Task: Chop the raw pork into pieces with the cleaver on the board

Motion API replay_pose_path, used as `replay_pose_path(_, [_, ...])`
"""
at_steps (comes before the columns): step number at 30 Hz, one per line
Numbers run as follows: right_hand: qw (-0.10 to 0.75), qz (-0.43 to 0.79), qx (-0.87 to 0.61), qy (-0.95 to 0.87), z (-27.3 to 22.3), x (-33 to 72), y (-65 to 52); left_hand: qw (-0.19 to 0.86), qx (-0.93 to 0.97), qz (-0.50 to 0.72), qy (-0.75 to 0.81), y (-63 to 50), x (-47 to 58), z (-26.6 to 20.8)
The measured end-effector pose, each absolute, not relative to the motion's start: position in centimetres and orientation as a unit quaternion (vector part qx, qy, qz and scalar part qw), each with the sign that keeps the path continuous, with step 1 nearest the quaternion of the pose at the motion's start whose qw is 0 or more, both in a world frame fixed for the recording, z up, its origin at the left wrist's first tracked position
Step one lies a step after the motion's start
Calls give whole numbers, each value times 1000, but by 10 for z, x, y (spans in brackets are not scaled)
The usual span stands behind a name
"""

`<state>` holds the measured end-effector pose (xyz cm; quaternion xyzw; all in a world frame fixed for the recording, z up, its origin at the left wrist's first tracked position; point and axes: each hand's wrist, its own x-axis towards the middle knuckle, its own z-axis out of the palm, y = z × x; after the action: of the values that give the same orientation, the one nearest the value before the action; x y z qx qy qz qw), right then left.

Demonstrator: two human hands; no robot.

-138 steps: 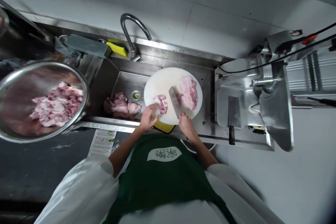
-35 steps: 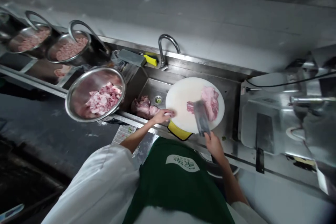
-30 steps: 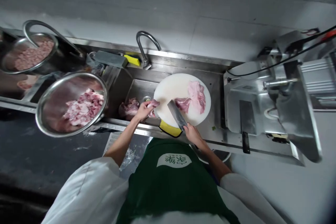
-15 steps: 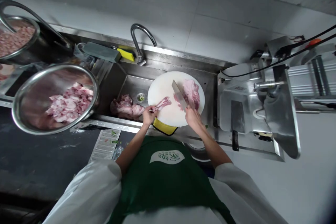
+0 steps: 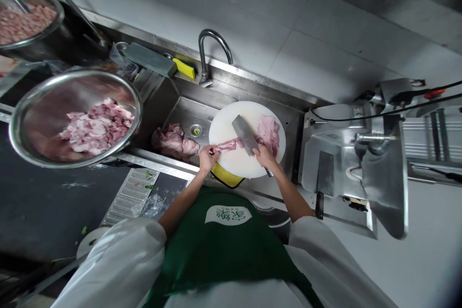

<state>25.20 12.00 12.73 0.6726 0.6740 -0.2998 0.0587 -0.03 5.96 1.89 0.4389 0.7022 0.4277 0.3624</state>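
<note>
My left hand (image 5: 208, 157) is closed on the end of a long, thin meat-covered bone (image 5: 228, 145), at the left edge of the round white cutting board (image 5: 231, 166). My right hand (image 5: 265, 156) grips a cleaver (image 5: 244, 134) by its handle. The broad blade lies tilted over the board and covers the bone's right end, so I cannot tell whether it touches it. Just right of the blade rests a larger slab of raw pink meat (image 5: 269, 131), partly behind the cleaver and hand.
More raw meat (image 5: 175, 142) lies in the sink (image 5: 187, 110) left of the board. A steel bowl (image 5: 39, 130) of cut meat stands further left. A faucet (image 5: 207, 57) rises behind. At right are a second cleaver (image 5: 326, 173) and a metal slicing machine (image 5: 382, 168).
The cleaver has turned from edge-on to showing its broad face and now covers the bone's right end. The camera view has tilted. My left hand keeps its hold on the bone.
</note>
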Motion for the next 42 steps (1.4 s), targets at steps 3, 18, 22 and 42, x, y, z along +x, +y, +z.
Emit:
replay_pose_path(3, [25, -232, 682, 693, 151, 242, 118, 353, 441, 430, 704, 58, 0, 17])
replay_pose_path(18, [6, -395, 682, 616, 89, 215, 110, 315, 501, 388, 707, 61, 0, 18])
replay_pose_path(22, [0, -298, 707, 641, 119, 224, 110, 328, 515, 353, 709, 53, -2, 24])
replay_pose_path(42, [151, -299, 643, 689, 119, 179, 32, 219, 719, 324, 574, 64, -8, 0])
